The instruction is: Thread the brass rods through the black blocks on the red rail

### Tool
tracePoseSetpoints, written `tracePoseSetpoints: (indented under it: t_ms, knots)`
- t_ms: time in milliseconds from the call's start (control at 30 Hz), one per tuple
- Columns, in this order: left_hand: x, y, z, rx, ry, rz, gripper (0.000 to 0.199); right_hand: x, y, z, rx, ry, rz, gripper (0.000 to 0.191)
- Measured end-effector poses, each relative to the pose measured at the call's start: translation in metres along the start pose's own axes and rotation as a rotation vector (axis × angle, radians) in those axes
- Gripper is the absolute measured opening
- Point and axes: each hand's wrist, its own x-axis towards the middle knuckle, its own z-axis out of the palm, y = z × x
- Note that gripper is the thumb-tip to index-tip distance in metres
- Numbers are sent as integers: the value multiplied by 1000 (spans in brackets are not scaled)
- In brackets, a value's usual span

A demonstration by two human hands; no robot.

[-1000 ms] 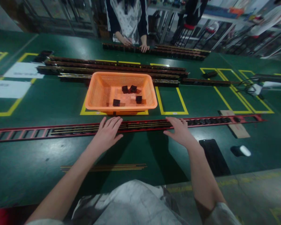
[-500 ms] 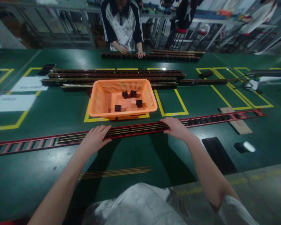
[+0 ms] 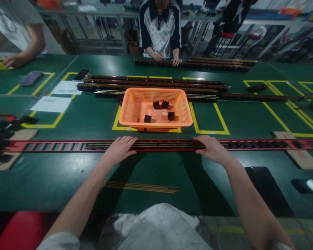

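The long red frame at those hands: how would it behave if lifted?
The red frame looks fairly stiff, since it lies straight. Being long and narrow, it could swing awkwardly. Tilting might spill the black pieces and thin rods, which seem to lie in it.

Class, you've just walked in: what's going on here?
Someone has their left hand and right hand set apart on a long red frame with thin brass-coloured rods lying along it. Beyond stands an orange basket holding four black pieces. Across the table, a co-worker's hands are at a dark strip.
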Motion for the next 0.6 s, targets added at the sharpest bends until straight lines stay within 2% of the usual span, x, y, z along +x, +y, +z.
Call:
tracePoseSetpoints:
  t_ms: [400, 600]
  knots:
    - [-17, -21, 0, -23, 2, -27, 54, 11, -13, 7, 10, 8, -53, 48]
    - [-23, -23, -14, -35, -6, -39, 54, 13, -19, 4, 29, 30, -69, 48]
